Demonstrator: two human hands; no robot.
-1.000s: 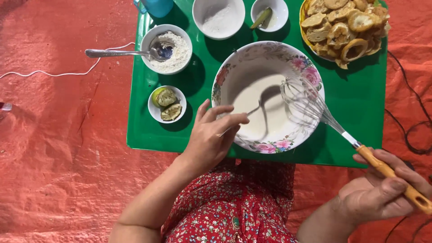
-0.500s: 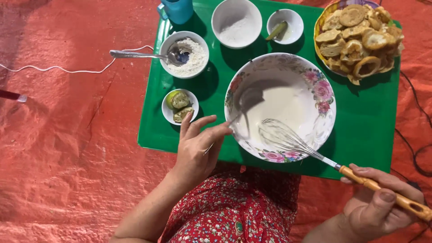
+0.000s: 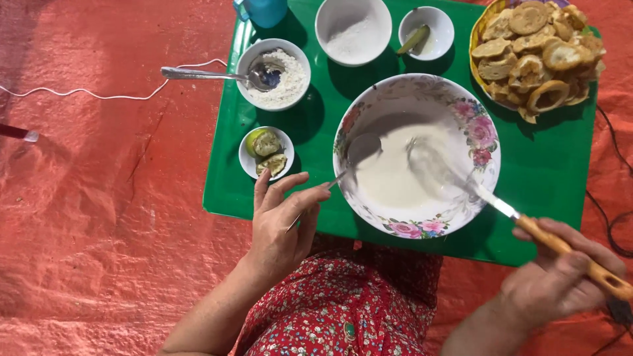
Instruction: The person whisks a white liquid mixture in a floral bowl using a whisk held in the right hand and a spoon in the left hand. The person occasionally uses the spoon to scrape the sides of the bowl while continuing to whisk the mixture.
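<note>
The whisk, light and stiff, is clenched by its wooden handle in the right hand, its wires blurred in thin batter in the floral bowl. The spoon resting on the rim is pinched in the left hand; the bowl is judged heavy and breakable.

Bright, even daylight; soft shadows fall lower right of the bowls; the whisk is motion-blurred; otherwise sharp.
</note>
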